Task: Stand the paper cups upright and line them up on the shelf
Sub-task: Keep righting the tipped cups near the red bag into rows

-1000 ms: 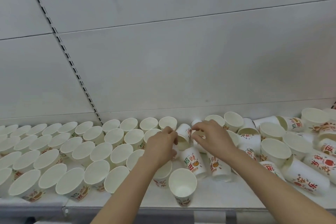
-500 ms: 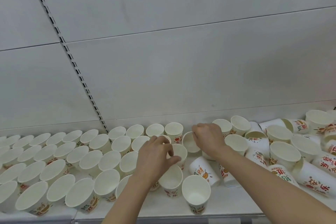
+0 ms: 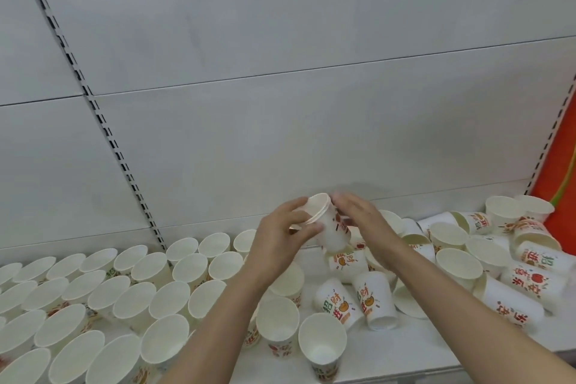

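Grip: your left hand [image 3: 280, 240] pinches the rim of a nested pair of white printed paper cups [image 3: 327, 224], thumb in front and fingers behind, lifted clear above the shelf and tilted with the mouths toward the upper left; two rims show, one just inside the other. Your right hand [image 3: 364, 221] lies against the right side of the same pair, fingers extended and blurred, so you cannot tell from this view whether it clasps the cups or only steadies them. Item, white metal shelf [image 3: 405, 349]: carries all other stock. Item, upright white paper cups in rows [image 3: 124, 290]: left half of the shelf, mouths up, touching side to side, roughly four rows deep; the count runs past the frame edge, well over thirty. Item, single upright cup [image 3: 322, 346]: near the front edge, just right of the rows. Item, two overturned cups with orange and green print [image 3: 355, 302]: lying side by side behind it. Item, jumbled heap of cups [image 3: 486, 256]: right end, some upright, some on their sides, exact number not countable.
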Available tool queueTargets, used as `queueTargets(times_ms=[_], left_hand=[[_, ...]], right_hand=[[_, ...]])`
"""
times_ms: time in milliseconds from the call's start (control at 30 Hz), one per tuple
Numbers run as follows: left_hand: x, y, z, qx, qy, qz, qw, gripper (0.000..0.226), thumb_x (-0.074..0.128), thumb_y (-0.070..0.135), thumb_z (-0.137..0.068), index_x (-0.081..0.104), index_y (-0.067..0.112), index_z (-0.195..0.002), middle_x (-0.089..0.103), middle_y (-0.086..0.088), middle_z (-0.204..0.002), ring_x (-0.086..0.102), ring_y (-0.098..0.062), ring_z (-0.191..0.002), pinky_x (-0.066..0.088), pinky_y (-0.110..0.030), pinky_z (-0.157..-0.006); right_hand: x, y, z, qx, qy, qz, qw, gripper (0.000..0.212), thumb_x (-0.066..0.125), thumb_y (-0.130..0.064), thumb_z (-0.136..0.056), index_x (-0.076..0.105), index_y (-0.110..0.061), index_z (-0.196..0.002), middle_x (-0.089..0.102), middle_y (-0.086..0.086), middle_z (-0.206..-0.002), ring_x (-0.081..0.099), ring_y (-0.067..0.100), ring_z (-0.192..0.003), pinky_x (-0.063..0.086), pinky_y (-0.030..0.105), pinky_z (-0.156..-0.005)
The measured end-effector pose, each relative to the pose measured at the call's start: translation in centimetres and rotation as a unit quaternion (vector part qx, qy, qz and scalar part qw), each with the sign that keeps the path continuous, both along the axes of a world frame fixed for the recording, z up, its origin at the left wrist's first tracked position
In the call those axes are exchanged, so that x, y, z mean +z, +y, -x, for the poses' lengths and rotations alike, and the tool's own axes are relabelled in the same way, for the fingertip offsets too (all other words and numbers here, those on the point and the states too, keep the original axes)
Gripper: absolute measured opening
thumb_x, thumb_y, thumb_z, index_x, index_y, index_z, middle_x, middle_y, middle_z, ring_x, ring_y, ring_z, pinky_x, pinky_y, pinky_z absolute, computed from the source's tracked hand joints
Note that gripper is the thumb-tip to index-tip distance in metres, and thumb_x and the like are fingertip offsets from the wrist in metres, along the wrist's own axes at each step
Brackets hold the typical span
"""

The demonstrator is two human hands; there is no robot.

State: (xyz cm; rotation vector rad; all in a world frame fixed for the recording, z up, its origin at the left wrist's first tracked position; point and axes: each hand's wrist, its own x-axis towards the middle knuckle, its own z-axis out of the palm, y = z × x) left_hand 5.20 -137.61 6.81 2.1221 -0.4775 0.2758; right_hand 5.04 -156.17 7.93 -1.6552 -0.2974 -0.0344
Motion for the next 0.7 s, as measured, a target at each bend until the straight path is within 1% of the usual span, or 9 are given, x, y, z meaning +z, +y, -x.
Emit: queueTargets(times_ms=[67,167,233,300,367,433,533,600,700], left_hand=[[0.9,-0.1,0.3,-0.08,0.082,0.078,0.99,0.02,0.06,0.031,-0.095,0.075,0.025,-0.108,0.054,0.016,-0.138,0.053,0.003,-0.122,0.043,-0.028,-0.104],[2.0,-0.2,0.7,-0.152,0.164,0.114,0.968,0.024,0.054,0.027,-0.099,0.073,0.022,-0.114,0.057,0.018,-0.135,0.056,-0.007,-0.123,0.042,-0.033,-0.104],[2.4,-0.2,0.6,-0.138,0.206,0.154,0.956,0.022,0.058,0.022,-0.096,0.075,0.014,-0.109,0.064,0.011,-0.128,0.063,-0.015,-0.115,0.047,-0.034,-0.1],[2.6,-0.1,0.2,-0.071,0.222,0.23,0.945,0.02,0.061,0.016,-0.093,0.075,0.006,-0.104,0.073,-0.003,-0.109,0.068,-0.026,-0.102,0.052,-0.034,-0.092],[2.9,0.7,-0.7,0.008,0.19,0.275,0.943,0.019,0.062,0.014,-0.092,0.074,0.002,-0.098,0.075,-0.008,-0.096,0.069,-0.024,-0.087,0.054,-0.029,-0.08],[2.6,1.3,-1.8,0.067,0.115,0.198,0.971,0.021,0.063,0.02,-0.093,0.074,0.005,-0.086,0.074,0.005,-0.095,0.065,-0.009,-0.079,0.051,-0.023,-0.073],[0.5,0.6,-3.3,0.061,0.028,-0.006,0.998,0.021,0.065,0.031,-0.091,0.077,0.016,-0.081,0.069,0.006,-0.095,0.062,-0.007,-0.088,0.046,-0.028,-0.081],[-1.1,-0.8,-4.2,0.048,0.007,-0.132,0.99,0.022,0.064,0.039,-0.09,0.079,0.022,-0.086,0.069,0.003,-0.098,0.062,-0.014,-0.093,0.047,-0.032,-0.083],[-3.4,-2.2,-4.9,0.078,-0.032,-0.305,0.949,0.03,0.056,0.046,-0.092,0.078,0.024,-0.089,0.068,0.001,-0.098,0.059,-0.02,-0.094,0.043,-0.035,-0.084]], right_hand=[[-0.8,-0.4,1.0,0.07,0.014,0.017,0.997,0.036,0.062,-0.046,-0.088,0.058,-0.032,-0.12,0.066,-0.003,-0.109,0.063,0.013,-0.099,0.051,0.03,-0.083],[-1.6,0.0,1.7,0.032,-0.005,0.075,0.997,0.042,0.071,-0.038,-0.083,0.054,-0.038,-0.121,0.063,-0.005,-0.095,0.062,0.009,-0.079,0.052,0.03,-0.066],[-1.9,-0.1,2.0,0.011,-0.009,0.081,0.997,0.044,0.072,-0.038,-0.081,0.053,-0.039,-0.12,0.061,-0.009,-0.091,0.059,0.005,-0.074,0.049,0.024,-0.059],[-2.6,-0.9,2.6,0.002,-0.006,0.119,0.993,0.052,0.074,-0.044,-0.077,0.05,-0.042,-0.122,0.06,-0.012,-0.096,0.059,0.002,-0.078,0.048,0.019,-0.061],[-3.6,-2.0,3.4,-0.017,0.017,0.137,0.99,0.061,0.073,-0.049,-0.075,0.044,-0.047,-0.128,0.058,-0.015,-0.106,0.06,0.002,-0.087,0.048,0.018,-0.068],[-4.7,-3.1,4.2,-0.043,0.043,0.104,0.993,0.062,0.07,-0.048,-0.078,0.039,-0.049,-0.132,0.058,-0.016,-0.115,0.06,0.001,-0.095,0.05,0.021,-0.074],[-5.4,-4.1,5.5,-0.056,0.044,0.031,0.997,0.06,0.066,-0.053,-0.078,0.038,-0.055,-0.132,0.056,-0.023,-0.124,0.057,-0.003,-0.107,0.051,0.026,-0.084],[-5.8,-4.4,6.6,-0.073,0.029,0.026,0.997,0.063,0.069,-0.059,-0.075,0.039,-0.057,-0.13,0.053,-0.029,-0.126,0.054,-0.005,-0.112,0.049,0.029,-0.089],[-6.9,-5.2,8.8,-0.099,-0.003,0.036,0.994,0.074,0.068,-0.058,-0.067,0.037,-0.052,-0.134,0.048,-0.029,-0.132,0.048,-0.005,-0.12,0.045,0.028,-0.094]])
